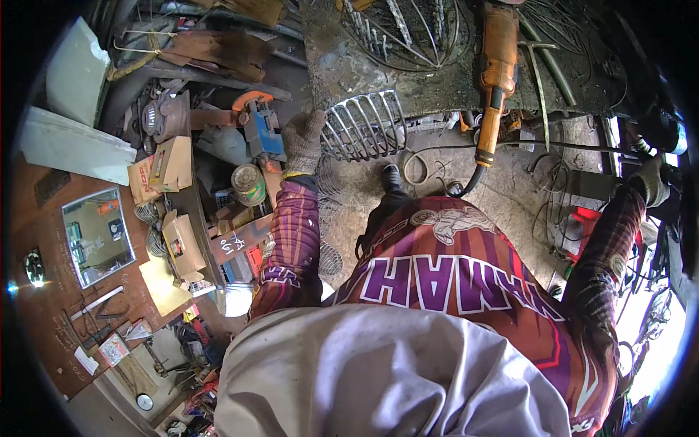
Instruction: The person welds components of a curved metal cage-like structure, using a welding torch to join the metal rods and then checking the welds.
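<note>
My left hand [304,142], in a grey knitted work glove, is closed on one end of a curved metal grate [364,125] made of several parallel bars. The grate hangs at the front edge of the dark workbench [437,91]. My right hand [654,182], also gloved, is stretched out to the far right beside dark equipment. Its fingers look curled, but what they hold is lost in shadow. Between the hands, an orange angle grinder [499,65] lies across the bench edge, its handle and cord pointing toward me.
Wire coils and thin rods [408,33] lie on the bench. A black cable [568,148] runs rightward below it. At left are a blue vise-like tool [263,132], a tin can [248,184], cardboard boxes [173,164] and a mirror [98,237]. A red crate [582,226] stands at right.
</note>
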`<state>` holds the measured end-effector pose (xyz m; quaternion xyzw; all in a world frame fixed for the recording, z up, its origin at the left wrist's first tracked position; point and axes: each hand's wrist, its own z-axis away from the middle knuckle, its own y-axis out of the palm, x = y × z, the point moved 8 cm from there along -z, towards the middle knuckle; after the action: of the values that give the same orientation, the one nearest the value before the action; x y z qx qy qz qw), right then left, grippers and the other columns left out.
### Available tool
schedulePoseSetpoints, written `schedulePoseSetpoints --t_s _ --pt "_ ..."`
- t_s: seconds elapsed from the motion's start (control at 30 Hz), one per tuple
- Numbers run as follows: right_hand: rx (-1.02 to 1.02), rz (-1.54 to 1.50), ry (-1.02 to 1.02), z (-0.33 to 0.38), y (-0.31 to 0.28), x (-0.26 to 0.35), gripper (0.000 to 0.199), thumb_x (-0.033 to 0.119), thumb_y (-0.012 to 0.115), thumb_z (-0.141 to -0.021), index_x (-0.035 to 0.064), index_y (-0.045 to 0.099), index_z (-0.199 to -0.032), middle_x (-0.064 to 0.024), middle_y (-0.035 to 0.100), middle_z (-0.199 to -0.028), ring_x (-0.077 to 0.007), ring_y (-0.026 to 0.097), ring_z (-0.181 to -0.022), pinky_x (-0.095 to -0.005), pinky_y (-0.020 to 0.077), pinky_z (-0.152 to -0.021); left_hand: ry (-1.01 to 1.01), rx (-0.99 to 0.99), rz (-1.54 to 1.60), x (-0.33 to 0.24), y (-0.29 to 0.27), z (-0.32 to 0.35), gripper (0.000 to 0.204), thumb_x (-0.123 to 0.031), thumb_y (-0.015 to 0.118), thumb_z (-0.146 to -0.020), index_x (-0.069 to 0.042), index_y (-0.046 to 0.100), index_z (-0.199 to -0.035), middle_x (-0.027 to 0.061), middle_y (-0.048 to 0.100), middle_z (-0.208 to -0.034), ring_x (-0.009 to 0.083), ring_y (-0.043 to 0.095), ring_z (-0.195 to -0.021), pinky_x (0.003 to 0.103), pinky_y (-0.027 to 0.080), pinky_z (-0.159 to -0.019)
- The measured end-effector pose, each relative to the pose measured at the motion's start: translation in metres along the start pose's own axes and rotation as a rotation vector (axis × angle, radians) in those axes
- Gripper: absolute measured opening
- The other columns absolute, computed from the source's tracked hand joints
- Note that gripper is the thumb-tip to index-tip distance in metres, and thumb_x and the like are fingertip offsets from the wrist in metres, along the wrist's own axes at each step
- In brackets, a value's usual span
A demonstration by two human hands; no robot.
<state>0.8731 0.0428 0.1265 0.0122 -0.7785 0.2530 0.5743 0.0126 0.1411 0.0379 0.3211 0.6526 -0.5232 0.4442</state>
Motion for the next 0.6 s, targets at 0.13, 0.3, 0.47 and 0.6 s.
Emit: schedulePoseSetpoints --t_s 0.13,0.3,0.47,0.6 --pt "-0.026 0.003 -0.03 0.002 -0.007 0.007 0.036 0.035 0.07 -0.079 0.0075 0.064 -0.102 -0.0102 0.068 -0.099 -0.0239 0.065 -0.091 -0.036 0.0504 -0.087 0.01 0.038 -0.238 -0.009 0.001 -0.001 0.036 -0.038 0.076 -0.081 -0.003 0.069 -0.084 0.0059 0.069 -0.077 0.017 0.063 -0.074 0.035 0.047 -0.068" --pt "-0.072 0.035 -0.11 0.002 -0.019 0.018 0.033 0.034 0.071 -0.078 0.0066 0.066 -0.096 -0.0108 0.069 -0.095 -0.0244 0.066 -0.089 -0.0366 0.0516 -0.085 0.036 -0.039 -0.027 -0.014 0.001 0.005 0.041 -0.041 0.076 -0.08 -0.001 0.068 -0.083 0.0069 0.068 -0.076 0.0167 0.06 -0.072 0.035 0.045 -0.067" --pt "-0.223 0.253 -0.359 0.018 -0.047 0.043 0.031 0.033 0.071 -0.077 0.0056 0.068 -0.091 -0.0115 0.069 -0.091 -0.0249 0.067 -0.087 -0.0372 0.0529 -0.083 0.023 0.038 -0.196 -0.015 -0.001 0.006 0.041 -0.041 0.072 -0.084 -0.001 0.067 -0.083 0.0065 0.068 -0.079 0.0166 0.058 -0.07 0.037 0.043 -0.065" --pt "-0.305 0.282 -0.537 0.076 -0.07 0.039 0.031 0.025 0.073 -0.078 0.0081 0.065 -0.103 -0.0125 0.066 -0.103 -0.0273 0.067 -0.087 -0.0369 0.0546 -0.08 -0.008 0.046 -0.112 -0.014 0.004 0.004 0.036 -0.037 0.071 -0.084 -0.001 0.067 -0.084 0.0054 0.068 -0.08 0.0154 0.056 -0.071 0.037 0.043 -0.065"
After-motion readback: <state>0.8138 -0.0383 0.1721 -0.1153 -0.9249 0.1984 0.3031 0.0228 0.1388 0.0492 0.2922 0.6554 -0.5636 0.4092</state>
